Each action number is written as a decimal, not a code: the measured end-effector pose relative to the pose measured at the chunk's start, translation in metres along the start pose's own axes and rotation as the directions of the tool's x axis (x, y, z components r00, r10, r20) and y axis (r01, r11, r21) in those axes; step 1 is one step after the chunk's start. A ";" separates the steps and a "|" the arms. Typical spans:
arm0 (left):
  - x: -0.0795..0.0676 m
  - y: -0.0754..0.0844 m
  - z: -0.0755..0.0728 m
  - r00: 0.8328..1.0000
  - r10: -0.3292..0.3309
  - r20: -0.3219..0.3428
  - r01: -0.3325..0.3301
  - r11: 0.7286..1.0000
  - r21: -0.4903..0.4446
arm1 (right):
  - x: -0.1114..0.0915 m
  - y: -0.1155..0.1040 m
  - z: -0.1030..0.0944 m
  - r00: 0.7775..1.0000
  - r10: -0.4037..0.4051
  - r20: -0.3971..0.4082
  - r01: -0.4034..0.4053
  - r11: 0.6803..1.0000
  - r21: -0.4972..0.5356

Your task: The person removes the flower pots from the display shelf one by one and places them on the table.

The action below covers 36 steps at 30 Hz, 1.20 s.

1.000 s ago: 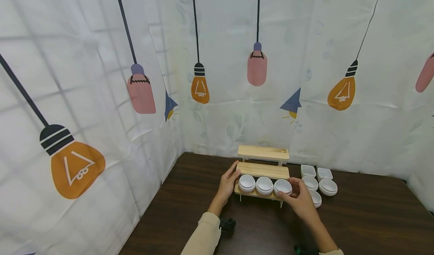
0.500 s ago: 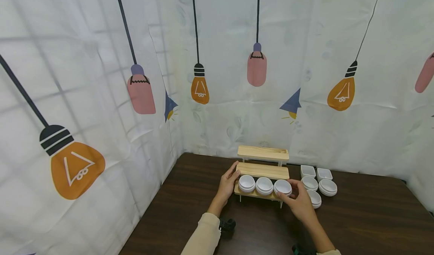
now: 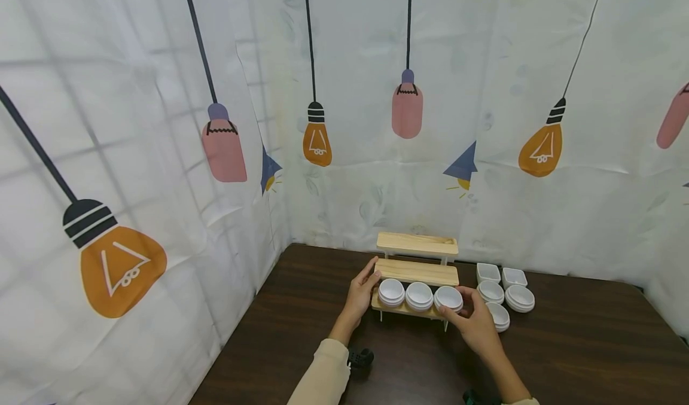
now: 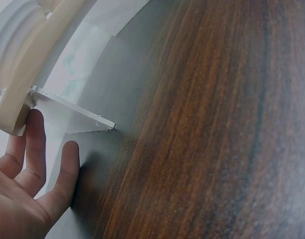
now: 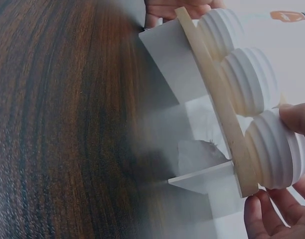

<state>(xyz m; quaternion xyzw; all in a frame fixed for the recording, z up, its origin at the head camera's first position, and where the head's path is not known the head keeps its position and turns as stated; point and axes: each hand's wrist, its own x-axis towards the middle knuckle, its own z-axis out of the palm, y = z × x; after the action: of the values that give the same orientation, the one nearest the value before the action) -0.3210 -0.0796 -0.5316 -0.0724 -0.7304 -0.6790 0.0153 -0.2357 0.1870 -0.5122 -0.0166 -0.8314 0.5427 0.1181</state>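
A three-tier stand with pale wooden shelves (image 3: 417,271) and clear legs stands on the table. Three stacks of small round white bowls line its lowest shelf (image 5: 215,94). My left hand (image 3: 356,300) holds the stand's left end. In the left wrist view its fingertips (image 4: 36,119) touch the shelf end from below, with the little finger apart; its thumb is hidden there. My right hand (image 3: 478,327) pinches the right-hand bowl stack (image 5: 277,149), thumb on the rim side and fingers below, by the shelf's right end.
Right of the stand, on the dark wooden table (image 3: 587,339), sit two square white dishes (image 3: 488,272) and several round bowls (image 3: 520,297), some stacked. A white curtain (image 3: 360,201) printed with lamps hangs close behind. The upper two shelves bear nothing.
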 end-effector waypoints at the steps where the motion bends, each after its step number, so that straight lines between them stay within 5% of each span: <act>1: 0.000 0.000 0.000 1.000 0.001 0.000 -0.001 1.000 -0.002 | 0.000 0.000 0.000 1.000 -0.001 0.000 0.001 1.000 0.000; 36: -0.002 0.001 0.000 1.000 0.009 0.002 -0.009 1.000 0.015 | -0.002 0.004 -0.003 0.999 -0.036 -0.008 0.036 0.999 -0.036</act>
<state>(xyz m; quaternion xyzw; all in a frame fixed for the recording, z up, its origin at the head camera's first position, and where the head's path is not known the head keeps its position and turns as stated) -0.3190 -0.0798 -0.5310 -0.0762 -0.7350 -0.6736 0.0183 -0.2336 0.1911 -0.5154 -0.0060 -0.8407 0.5254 0.1309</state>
